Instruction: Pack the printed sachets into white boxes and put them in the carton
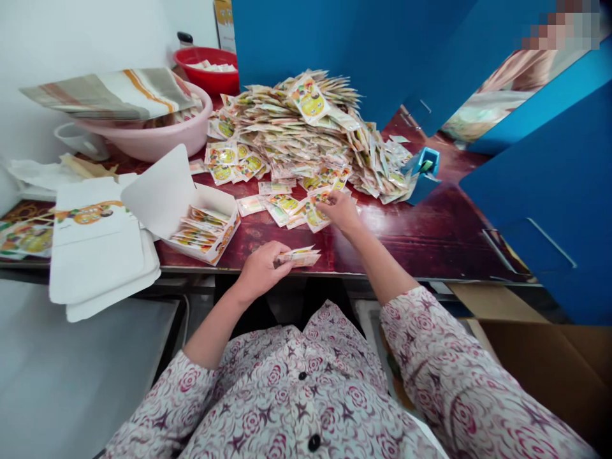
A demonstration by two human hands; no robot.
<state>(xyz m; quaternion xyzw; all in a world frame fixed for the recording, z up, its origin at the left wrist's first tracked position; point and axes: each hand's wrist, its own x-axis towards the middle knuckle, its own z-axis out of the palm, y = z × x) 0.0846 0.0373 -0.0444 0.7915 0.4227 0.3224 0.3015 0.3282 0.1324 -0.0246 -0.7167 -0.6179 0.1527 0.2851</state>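
Observation:
My left hand (264,270) is closed around a small stack of sachets (302,256) near the table's front edge. My right hand (341,212) reaches to the loose sachets and pinches one printed sachet (316,215), yellow and orange on white. Behind it rises a big heap of the same sachets (291,127). Left of my left hand stands an open white carton (225,239) with its lid up, holding a row of sachets (198,228) on edge.
Flat unfolded cartons (100,255) overhang the table's left edge. A pink basin (143,141) with a striped cloth, a white mug (81,139) and a red basin (210,78) stand behind. A blue holder (423,175) sits right of the heap. Blue panels (549,178) border the right.

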